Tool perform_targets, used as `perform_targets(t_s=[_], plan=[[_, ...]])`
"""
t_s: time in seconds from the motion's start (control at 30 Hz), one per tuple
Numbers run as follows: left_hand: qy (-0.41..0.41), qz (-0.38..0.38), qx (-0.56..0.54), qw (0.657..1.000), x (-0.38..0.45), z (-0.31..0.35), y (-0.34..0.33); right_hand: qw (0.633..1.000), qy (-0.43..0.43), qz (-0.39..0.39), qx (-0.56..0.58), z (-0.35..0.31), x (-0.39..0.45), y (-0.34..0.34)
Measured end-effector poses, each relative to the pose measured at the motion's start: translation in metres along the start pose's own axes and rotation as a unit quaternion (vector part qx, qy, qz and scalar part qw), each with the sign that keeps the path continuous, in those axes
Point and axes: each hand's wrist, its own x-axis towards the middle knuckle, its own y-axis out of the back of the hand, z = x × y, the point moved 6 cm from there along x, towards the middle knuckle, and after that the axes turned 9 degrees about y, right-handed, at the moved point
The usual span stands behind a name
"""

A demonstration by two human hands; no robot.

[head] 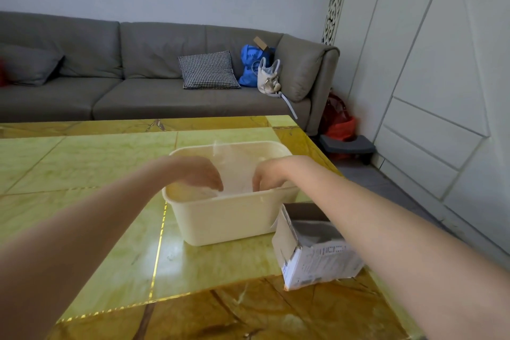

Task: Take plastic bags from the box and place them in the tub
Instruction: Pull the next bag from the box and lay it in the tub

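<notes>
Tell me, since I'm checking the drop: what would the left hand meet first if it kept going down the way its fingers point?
Probably the clear plastic bag in the cream plastic tub; the left hand points down into it, though depth is unclear.

A home living room: grey sofa, cushion

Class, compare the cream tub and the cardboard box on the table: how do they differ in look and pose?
The tub is smooth cream plastic; the box is printed cardboard with a torn edge. The tub stands upright; the box tilts, its open side turned up and away. Both hands reach into the tub, none into the box. Both rest on the table.
</notes>
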Motion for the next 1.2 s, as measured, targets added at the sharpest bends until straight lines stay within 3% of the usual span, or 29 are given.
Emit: perform_targets(t_s=[0.1, 0.17, 0.23, 0.33, 0.4, 0.5, 0.7, 1.0, 1.2], plan=[[-0.073, 0.153, -0.047, 0.984, -0.022, 0.018, 0.025, 0.995, 0.022, 0.087, 0.053, -0.001, -0.025, 0.02], [-0.118, 0.209, -0.088, 0.967, -0.038, 0.036, 0.032, 0.986, 0.033, 0.131, 0.097, -0.001, -0.048, 0.031], [-0.154, 0.203, -0.1, 0.962, -0.053, 0.06, 0.025, 0.982, 0.036, 0.137, 0.127, 0.003, -0.076, 0.035], [-0.2, 0.151, -0.075, 0.965, -0.066, 0.093, 0.001, 0.99, 0.013, 0.06, 0.126, 0.01, -0.106, 0.023], [-0.212, 0.115, -0.043, 0.97, -0.072, 0.107, -0.017, 0.998, -0.026, 0.006, 0.062, 0.014, -0.119, 0.008], [-0.191, 0.096, 0.06, 0.975, -0.078, 0.118, -0.043, 0.997, -0.064, -0.003, -0.035, 0.016, -0.129, -0.018], [-0.182, 0.119, 0.062, 0.974, -0.086, 0.116, -0.05, 0.984, -0.06, 0.092, -0.14, 0.017, -0.125, -0.037], [-0.176, 0.109, 0.053, 0.977, -0.083, 0.116, -0.049, 0.987, -0.056, 0.137, -0.063, 0.032, -0.139, -0.02], [-0.168, 0.111, 0.04, 0.979, -0.084, 0.113, -0.048, 0.948, -0.094, 0.292, 0.082, 0.054, -0.145, 0.01]])
